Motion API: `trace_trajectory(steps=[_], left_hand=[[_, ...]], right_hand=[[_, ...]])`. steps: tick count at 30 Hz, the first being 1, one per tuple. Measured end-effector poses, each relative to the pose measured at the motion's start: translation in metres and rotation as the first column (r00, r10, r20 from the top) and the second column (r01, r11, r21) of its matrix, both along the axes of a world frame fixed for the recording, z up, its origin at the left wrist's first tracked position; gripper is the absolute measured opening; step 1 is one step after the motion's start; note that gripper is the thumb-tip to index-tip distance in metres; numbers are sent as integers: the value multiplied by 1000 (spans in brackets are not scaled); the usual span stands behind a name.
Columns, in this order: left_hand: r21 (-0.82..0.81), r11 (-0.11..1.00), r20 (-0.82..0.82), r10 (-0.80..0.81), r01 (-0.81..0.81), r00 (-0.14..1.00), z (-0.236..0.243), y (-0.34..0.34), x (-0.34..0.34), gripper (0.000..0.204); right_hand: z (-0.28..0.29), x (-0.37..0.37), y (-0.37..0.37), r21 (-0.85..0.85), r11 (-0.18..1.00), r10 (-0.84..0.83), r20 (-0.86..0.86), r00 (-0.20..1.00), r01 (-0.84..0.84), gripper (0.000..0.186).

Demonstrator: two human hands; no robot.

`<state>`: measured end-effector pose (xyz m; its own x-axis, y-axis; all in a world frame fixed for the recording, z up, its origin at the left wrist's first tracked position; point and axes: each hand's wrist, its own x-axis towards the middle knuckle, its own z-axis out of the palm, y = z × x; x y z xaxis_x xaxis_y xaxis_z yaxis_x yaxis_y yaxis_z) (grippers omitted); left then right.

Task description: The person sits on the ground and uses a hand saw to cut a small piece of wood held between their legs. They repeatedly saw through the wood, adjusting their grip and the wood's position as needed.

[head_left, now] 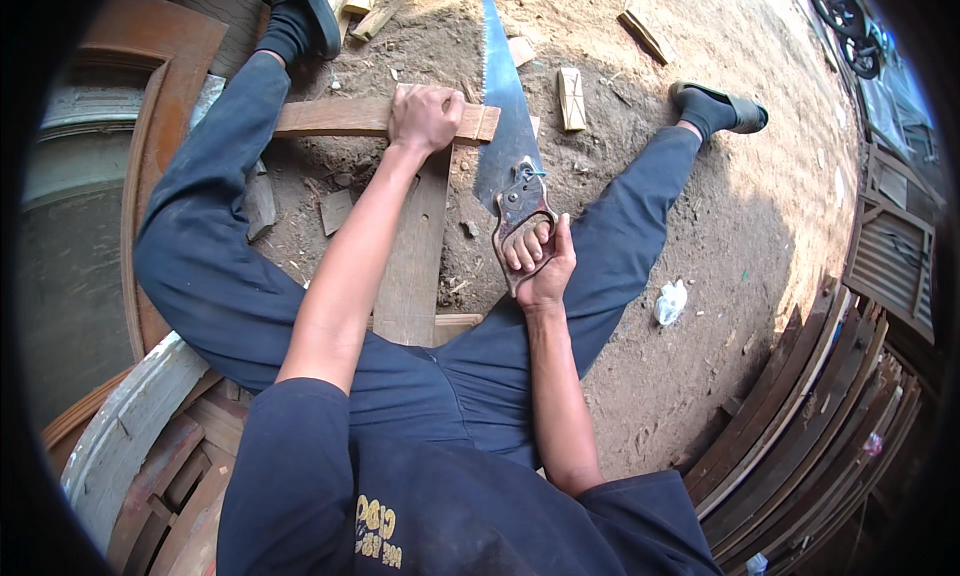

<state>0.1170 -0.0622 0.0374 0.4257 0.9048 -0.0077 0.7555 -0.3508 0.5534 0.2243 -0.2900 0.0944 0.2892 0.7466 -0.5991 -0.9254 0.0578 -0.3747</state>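
Observation:
My left hand [424, 118] grips a short wooden plank [330, 118] near its right end, where marks cross the wood. The plank lies crosswise on a longer board [405, 266] that runs between my legs. My right hand [535, 256] is closed around the worn handle of a handsaw [507, 111]. Its long silver blade points away from me, toothed edge on the left, just beside the plank's right end; whether it touches the wood I cannot tell.
Old door frames [150, 126] lean at the left. Stacked boards [790, 426] fill the lower right, below slatted panels [890, 256]. Offcuts [572, 99] and a crumpled white plastic bag [670, 301] lie on the dirt ground [720, 196]. Wheels [840, 16] show at the top right.

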Motion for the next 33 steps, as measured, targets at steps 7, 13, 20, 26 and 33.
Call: trace_trajectory(steps=[7,13,20,26,33], left_hand=[[-103,994,-99,-42,32,994,10,1,8,36],[79,997,-9,7,-6,1000,-2,-2,3,35],[87,995,-74,-38,45,997,0,1,11,40],[77,996,-60,-45,50,997,10,5,11,42],[-7,1000,-95,-2,2,996,10,10,10,40]], right_hand=[[3,6,3,59,992,-93,-228,969,109,48],[18,0,9,38,993,-100,-204,974,110,48],[31,-2,24,13,970,-226,-312,923,242,47],[50,-5,40,-13,956,-281,-312,907,292,48],[63,-17,55,-6,959,-275,-248,929,283,50]])
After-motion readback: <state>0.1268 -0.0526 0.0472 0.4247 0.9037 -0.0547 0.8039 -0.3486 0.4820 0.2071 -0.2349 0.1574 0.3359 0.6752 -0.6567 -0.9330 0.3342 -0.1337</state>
